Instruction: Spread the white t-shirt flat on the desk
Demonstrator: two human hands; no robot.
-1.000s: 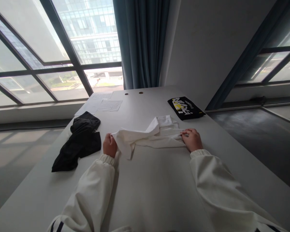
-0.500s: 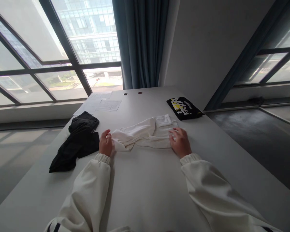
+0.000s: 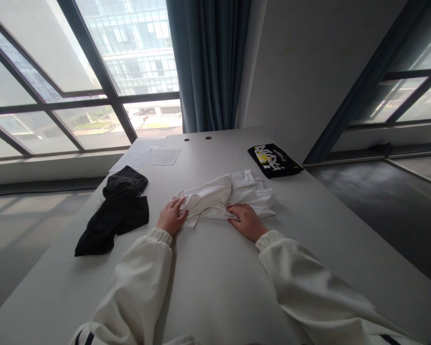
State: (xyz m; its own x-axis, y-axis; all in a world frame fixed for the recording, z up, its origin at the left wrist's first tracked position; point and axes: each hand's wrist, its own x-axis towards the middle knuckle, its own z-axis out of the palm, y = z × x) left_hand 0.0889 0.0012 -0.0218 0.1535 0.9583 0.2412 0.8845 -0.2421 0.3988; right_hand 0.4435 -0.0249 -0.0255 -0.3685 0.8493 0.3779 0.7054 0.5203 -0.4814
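A crumpled white garment [image 3: 225,195] lies in the middle of the grey table [image 3: 215,287]. My left hand [image 3: 171,217] rests at its left end, fingers stretched out onto the cloth. At the garment's near edge lies my right hand [image 3: 246,220], fingers flat and pointing left, pressing on the fabric. Both arms are in white sleeves.
A black garment [image 3: 117,207] lies bunched at the left of the table. A folded black item with white and yellow print [image 3: 274,160] sits at the far right edge. Paper sheets [image 3: 151,153] lie at the far left. Behind the table hang a curtain and windows.
My left hand let go of the garment's lifted end and now lies flat on it. My right hand slid left along the near edge. The cloth is bunched more tightly.
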